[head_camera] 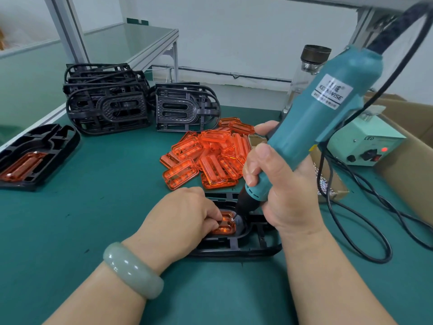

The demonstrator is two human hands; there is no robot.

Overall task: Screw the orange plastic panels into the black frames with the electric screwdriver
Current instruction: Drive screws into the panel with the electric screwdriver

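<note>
Lower middle of the frame is where it's all happening: our left hand (185,214) has its bent fingertips pinching down on the orange panel (225,227), which sits in the recess of the black frame (243,248) lying flat on the green mat (93,207). Our right hand (278,184) is wrapped tight round the lower barrel of the electric screwdriver (328,109), body leaning off to the upper right, bit down at the panel's right corner on what looks like a shiny screw head (232,219). The hands are close together, just the panel between them

Handling-wise, we reckon the panel is light, thin, hard plastic. It's glossy, so a bit slippery, and it could likely crack at the hole if the driver overdoes it. The best hold is pressing on its flat top away from the bit. The frame looks stiff but open and ribbed, and probably light enough to skate on the mat, so we want weight through the left hand. The driver looks like the heaviest thing here, and its thick cable (396,29) probably tugs, so gripping low near the nose makes sense

There's a pile of spare panels (210,158) in the centre, stacked empty frames (107,102) at the upper left, and one fitted frame (35,156) at the left edge
</note>
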